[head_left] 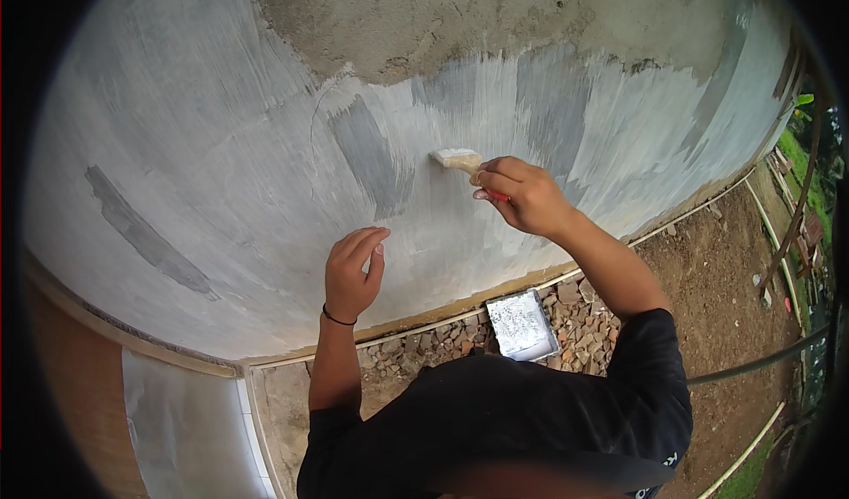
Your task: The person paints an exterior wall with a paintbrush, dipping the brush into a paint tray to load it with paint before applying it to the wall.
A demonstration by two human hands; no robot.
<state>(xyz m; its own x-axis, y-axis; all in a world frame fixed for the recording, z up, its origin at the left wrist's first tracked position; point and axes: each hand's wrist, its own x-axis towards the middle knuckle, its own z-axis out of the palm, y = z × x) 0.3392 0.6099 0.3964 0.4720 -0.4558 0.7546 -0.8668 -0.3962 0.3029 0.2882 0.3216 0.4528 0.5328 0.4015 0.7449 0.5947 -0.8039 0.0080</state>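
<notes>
My right hand (522,195) is closed round the handle of a flat paintbrush (466,162); a bit of red shows at the handle's end. White paint coats the bristles, which are at the wall (265,127). That wall carries streaky white brush strokes over darker grey patches, with bare rough cement above. My left hand (355,269), a dark band at its wrist, is raised near the wall, left of and below the brush. It holds nothing, its fingers loosely bent and the thumb apart. Whether its fingertips touch the wall I cannot tell.
On the ground below me a square tray (523,324) of white paint sits among broken tile rubble (579,326). Bare soil (707,269) stretches to the right, crossed by thin poles and a dark hose (761,360). A doorway floor with a grey sheet (186,419) lies at lower left.
</notes>
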